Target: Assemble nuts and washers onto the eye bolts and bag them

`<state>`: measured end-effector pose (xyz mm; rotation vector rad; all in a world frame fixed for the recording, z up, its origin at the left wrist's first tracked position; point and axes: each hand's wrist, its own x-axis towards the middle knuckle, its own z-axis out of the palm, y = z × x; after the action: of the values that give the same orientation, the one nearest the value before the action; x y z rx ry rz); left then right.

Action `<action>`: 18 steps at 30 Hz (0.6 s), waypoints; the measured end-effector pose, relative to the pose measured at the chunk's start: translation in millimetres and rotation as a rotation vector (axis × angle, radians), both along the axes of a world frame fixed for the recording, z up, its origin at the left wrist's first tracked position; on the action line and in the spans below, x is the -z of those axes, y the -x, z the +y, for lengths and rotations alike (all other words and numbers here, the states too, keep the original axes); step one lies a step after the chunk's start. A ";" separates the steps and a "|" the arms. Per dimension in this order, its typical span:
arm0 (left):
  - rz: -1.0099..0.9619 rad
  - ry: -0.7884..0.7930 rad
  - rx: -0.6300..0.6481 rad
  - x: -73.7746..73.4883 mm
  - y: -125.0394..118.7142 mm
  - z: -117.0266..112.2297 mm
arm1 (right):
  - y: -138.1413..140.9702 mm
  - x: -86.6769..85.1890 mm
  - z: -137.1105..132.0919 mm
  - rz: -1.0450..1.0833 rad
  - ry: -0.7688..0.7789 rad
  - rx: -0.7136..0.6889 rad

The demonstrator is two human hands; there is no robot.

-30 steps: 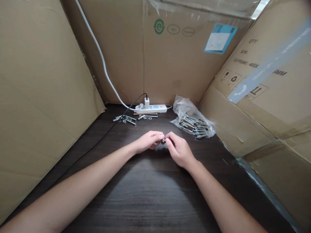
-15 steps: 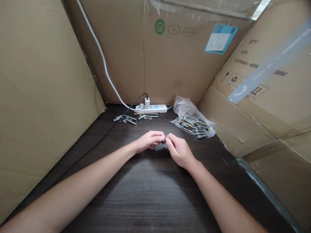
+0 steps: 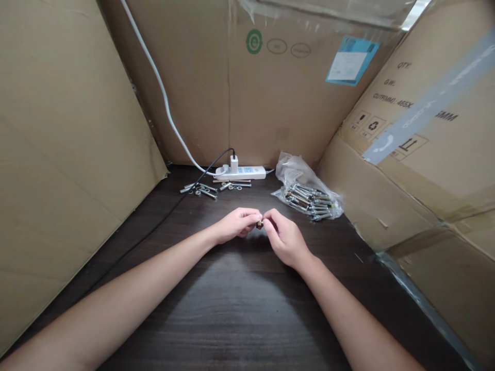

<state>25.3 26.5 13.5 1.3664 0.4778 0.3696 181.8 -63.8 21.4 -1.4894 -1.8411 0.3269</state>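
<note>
Fingers of left hand (image 3: 235, 225) and right hand (image 3: 286, 240) pinch small metal part (image 3: 260, 224) | cardboard walls (image 3: 58, 154) hem table (image 3: 240, 314) left, back, right

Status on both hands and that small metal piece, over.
Left hand and right hand shut on small metal piece, fingertips meeting. Bag of bolts lies apart, beyond right hand.

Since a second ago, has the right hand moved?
No. The right hand keeps its spot just this side of the bag of bolts, still pinching a small metal part together with the left hand.
</note>
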 end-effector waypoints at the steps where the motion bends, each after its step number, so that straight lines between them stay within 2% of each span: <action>1: 0.001 -0.003 -0.001 -0.2 -0.3 -0.1 | 0.1 0.0 0.0 0.012 -0.003 0.002; 9: -0.026 0.039 0.041 -2.9 2.3 -0.6 | 0.4 -0.8 -0.2 0.014 -0.010 -0.032; 18: -0.011 0.011 0.019 -0.9 1.5 -0.2 | 1.0 0.3 0.0 -0.027 0.033 -0.031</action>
<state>23.8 26.3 14.4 1.3568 0.4571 0.3578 180.8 -63.9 21.1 -1.4958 -1.8897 0.3558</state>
